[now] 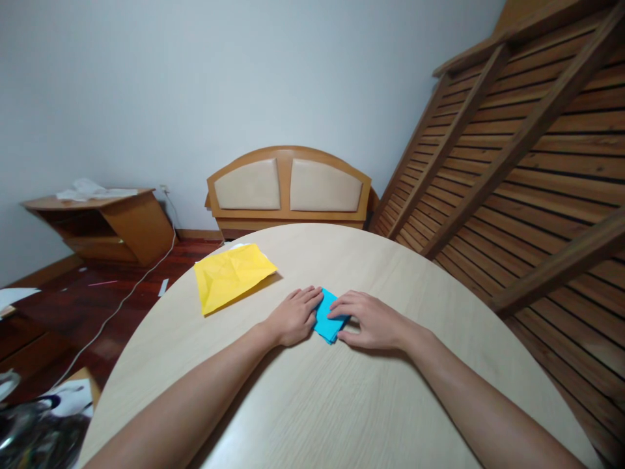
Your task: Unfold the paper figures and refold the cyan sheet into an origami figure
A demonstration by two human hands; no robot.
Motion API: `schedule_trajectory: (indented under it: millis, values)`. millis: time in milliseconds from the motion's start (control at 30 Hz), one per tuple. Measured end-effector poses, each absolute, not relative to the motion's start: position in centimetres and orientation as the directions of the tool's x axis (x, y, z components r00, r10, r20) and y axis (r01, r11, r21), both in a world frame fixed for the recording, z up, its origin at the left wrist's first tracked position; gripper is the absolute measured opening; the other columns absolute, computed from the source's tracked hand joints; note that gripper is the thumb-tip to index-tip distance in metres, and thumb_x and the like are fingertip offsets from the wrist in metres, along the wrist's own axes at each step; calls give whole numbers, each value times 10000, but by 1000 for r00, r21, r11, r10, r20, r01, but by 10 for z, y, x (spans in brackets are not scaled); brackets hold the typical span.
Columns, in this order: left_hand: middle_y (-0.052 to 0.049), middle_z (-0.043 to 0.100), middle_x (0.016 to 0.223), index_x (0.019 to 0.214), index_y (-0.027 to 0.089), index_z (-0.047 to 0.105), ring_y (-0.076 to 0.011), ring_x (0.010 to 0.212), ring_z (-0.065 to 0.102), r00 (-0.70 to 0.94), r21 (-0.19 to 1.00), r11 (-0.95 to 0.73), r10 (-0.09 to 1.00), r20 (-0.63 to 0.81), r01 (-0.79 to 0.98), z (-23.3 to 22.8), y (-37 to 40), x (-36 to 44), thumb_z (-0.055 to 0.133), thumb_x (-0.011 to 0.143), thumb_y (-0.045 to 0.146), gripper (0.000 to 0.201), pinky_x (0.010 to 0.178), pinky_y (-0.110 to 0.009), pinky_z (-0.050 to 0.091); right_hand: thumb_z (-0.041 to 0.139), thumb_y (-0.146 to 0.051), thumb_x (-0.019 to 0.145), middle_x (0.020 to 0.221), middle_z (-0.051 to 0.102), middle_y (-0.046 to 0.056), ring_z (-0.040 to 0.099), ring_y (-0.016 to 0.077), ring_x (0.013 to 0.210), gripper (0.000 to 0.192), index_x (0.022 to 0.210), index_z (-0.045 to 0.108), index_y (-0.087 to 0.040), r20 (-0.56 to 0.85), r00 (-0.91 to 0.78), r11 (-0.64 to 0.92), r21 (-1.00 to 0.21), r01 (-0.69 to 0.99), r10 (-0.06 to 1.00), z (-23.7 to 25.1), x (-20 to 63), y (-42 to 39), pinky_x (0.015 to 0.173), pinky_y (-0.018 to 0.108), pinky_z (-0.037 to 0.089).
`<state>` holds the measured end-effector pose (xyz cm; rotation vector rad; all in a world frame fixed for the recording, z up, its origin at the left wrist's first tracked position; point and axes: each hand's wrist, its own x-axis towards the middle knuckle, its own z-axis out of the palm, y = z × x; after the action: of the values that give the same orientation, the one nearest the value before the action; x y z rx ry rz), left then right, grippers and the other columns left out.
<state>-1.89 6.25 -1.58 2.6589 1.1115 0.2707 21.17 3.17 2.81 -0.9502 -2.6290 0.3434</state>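
2 bare hands meet on 1 small blue folded paper (327, 317) near the middle of the round table (312, 404), seen from the head camera, the only view.

Counted on the tabletop: 2 papers. 1 is the blue piece under the hands; the other is 1 creased yellow sheet (231, 275), lying flat toward the far left edge, apart from the blue piece and untouched.

The left hand (294, 318) lies palm down, fingers straight and together, pointing toward the far right. Its fingertips rest on the left edge of the blue paper. It presses flat rather than clutching; nothing is closed in it.

The right hand (372, 320) comes in from the right, palm down and slightly arched. Its fingers press on the right part of the blue paper, and the thumb sits at the near edge of the piece. Whether the thumb pinches the paper or only rests beside it cannot be told. Both forearms stretch in from the bottom corners and lie low over the table.

Beyond the table: 1 wooden headboard (288, 185) with 2 padded panels stands against the pale wall, 1 slatted bed frame (527, 143) leans at the right, 1 low wooden cabinet (105, 221) sits at the left, and 1 white cable (122, 303) runs across the dark floor.
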Motion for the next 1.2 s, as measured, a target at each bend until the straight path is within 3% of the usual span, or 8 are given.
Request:
schedule_trajectory:
  millis: [200, 300, 433, 633, 833, 1200]
  values:
    - [-135, 436, 1544, 1432, 147, 482, -264, 1442, 382, 693, 331, -712, 694, 195, 620, -14, 60, -22, 396, 977, 255, 475, 1190, -477, 313, 675, -325, 881, 1162, 709, 74, 611, 243, 1115, 291, 1157, 706, -239, 273, -684, 721, -437, 538, 676, 6, 221, 37, 999, 391, 460]
    - [-107, 599, 1395, 1306, 175, 582, -242, 1346, 493, 750, 345, -802, 587, 303, 488, -6, 56, -25, 433, 972, 249, 373, 1160, -439, 357, 675, -327, 901, 1157, 719, 64, 617, 231, 1105, 270, 1157, 707, -247, 295, -671, 709, -497, 501, 680, 0, 225, 39, 999, 390, 463]
    - [-98, 650, 1296, 1263, 187, 584, -248, 1216, 586, 819, 369, -865, 465, 337, 339, 4, 51, -26, 564, 921, 342, 376, 1111, -434, 391, 667, -321, 921, 1172, 722, 57, 620, 223, 1114, 253, 1161, 721, -263, 303, -649, 683, -554, 476, 698, -6, 228, 41, 999, 394, 468]
    - [-120, 664, 1268, 1217, 178, 600, -268, 1162, 626, 813, 380, -857, 478, 331, 349, 1, 50, -24, 638, 882, 431, 422, 1046, -415, 443, 659, -321, 929, 1178, 725, 49, 627, 219, 1123, 224, 1137, 739, -294, 298, -629, 645, -625, 440, 718, -10, 229, 45, 1006, 405, 473]
    - [-91, 698, 1189, 1139, 186, 624, -241, 1095, 648, 814, 354, -856, 488, 314, 376, 0, 46, -22, 570, 925, 357, 279, 958, -353, 497, 668, -313, 919, 1166, 728, 61, 632, 225, 1119, 198, 1095, 750, -273, 294, -615, 627, -642, 440, 732, -8, 228, 44, 1000, 411, 482]
    - [-66, 728, 1098, 1077, 205, 651, -199, 1005, 670, 790, 339, -847, 515, 334, 409, -1, 42, -20, 454, 978, 309, 244, 878, -309, 516, 648, -340, 932, 1159, 731, 63, 647, 226, 1108, 193, 1073, 765, -278, 263, -605, 585, -690, 426, 752, -10, 229, 45, 1000, 415, 489]
